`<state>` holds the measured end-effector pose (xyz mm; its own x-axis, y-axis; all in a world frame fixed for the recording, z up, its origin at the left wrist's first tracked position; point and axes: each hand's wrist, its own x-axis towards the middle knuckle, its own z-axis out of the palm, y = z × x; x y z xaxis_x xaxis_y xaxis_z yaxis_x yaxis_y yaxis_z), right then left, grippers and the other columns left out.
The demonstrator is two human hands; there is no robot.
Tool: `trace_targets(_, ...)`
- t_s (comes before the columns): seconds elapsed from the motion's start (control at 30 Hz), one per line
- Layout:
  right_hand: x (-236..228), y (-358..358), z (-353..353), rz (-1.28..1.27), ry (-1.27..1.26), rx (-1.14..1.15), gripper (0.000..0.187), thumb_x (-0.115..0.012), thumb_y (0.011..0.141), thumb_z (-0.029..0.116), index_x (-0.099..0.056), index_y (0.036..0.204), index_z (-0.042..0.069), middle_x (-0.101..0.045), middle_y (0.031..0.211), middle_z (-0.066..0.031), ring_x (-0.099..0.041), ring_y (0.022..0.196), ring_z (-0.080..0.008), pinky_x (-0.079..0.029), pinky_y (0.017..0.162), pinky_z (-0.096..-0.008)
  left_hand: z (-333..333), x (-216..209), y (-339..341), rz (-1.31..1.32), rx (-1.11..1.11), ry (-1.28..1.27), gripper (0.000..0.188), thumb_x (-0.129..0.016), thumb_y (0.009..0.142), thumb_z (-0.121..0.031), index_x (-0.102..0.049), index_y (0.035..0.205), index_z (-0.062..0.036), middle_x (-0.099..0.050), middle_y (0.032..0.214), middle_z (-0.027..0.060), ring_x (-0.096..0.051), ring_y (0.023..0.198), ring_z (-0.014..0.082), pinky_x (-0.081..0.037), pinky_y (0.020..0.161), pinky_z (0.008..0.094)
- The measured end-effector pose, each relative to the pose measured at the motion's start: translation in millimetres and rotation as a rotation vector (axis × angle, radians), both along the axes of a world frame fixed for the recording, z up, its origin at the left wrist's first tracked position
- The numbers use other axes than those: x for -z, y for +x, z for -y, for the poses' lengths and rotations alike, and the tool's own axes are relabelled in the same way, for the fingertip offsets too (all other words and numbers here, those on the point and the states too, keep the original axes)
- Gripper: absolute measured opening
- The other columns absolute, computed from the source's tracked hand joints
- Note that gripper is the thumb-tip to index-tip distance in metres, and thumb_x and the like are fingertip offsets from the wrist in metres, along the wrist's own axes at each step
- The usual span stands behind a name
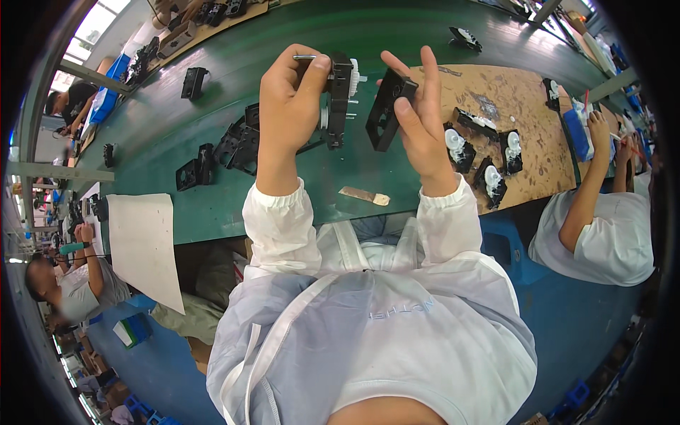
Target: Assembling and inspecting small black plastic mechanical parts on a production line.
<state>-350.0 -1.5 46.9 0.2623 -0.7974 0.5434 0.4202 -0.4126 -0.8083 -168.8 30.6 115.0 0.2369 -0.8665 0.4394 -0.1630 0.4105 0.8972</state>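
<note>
My left hand (289,103) is closed round a black plastic gear housing (338,106), held upright above the green table. White gears (354,78) and thin metal pins stick out of its right side, and a metal shaft shows by my fingertips. Just to the right, my right hand (423,131) grips a black housing cover (385,113) between thumb and fingers, with two fingertips stretched upward. Cover and housing face each other with a small gap between them. Below them on the table lies a flat scraper-like strip (363,195) with a pale end.
Several black housings with white greased gears (492,178) lie on a brown board (545,134) at the right. Empty-looking black housings (237,145) are heaped at the left. A white sheet (145,241) hangs over the table's left edge. Co-workers sit at both sides; a blue stool (511,248) stands right.
</note>
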Motion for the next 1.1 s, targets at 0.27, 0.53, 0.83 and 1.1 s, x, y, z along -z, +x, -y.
trace_targets(0.27,-19.6,18.3,-2.1,0.053,-0.096,0.096,0.061,-0.038,0.105,0.032,-0.017,0.157,0.007,-0.037,0.154,-0.0194,-0.047,0.128,-0.0252,-0.035,0.108,-0.0361,-3.3,-0.9,-22.3,0.005,-0.049,0.044,0.016,-0.059,0.095,-0.013,-0.063,0.092,0.0023,-0.067,0.080,0.0075,-0.057,0.069,0.0130,-0.046,0.066,0.0240)
trace_targets(0.53,-23.2,21.3,-0.8,0.076,-0.169,0.037,0.060,-0.037,0.106,0.032,-0.019,0.157,0.006,-0.034,0.156,-0.0172,-0.038,0.137,-0.0270,-0.026,0.115,-0.0381,-2.3,1.4,-29.8,0.007,-0.085,0.042,0.018,-0.058,0.095,-0.014,-0.062,0.091,0.0029,-0.067,0.078,0.0073,-0.056,0.068,0.0129,-0.046,0.064,0.0240)
trace_targets(0.83,-23.3,25.8,-4.3,0.101,-0.144,0.004,0.058,-0.035,0.106,0.032,-0.022,0.155,0.005,-0.034,0.156,-0.0160,-0.037,0.139,-0.0275,-0.024,0.116,-0.0383,-1.0,6.2,-29.6,0.008,-0.124,0.056,0.017,-0.058,0.095,-0.013,-0.062,0.091,0.0027,-0.067,0.077,0.0073,-0.056,0.066,0.0127,-0.046,0.062,0.0241)
trace_targets(1.1,-26.7,32.7,-10.9,0.130,-0.044,-0.007,0.055,-0.035,0.106,0.030,-0.025,0.154,0.004,-0.035,0.155,-0.0179,-0.037,0.139,-0.0281,-0.026,0.115,-0.0378,-2.9,11.3,-32.5,0.017,-0.193,-0.007,0.016,-0.058,0.095,-0.013,-0.060,0.089,0.0015,-0.066,0.075,0.0073,-0.053,0.062,0.0120,-0.043,0.057,0.0240)
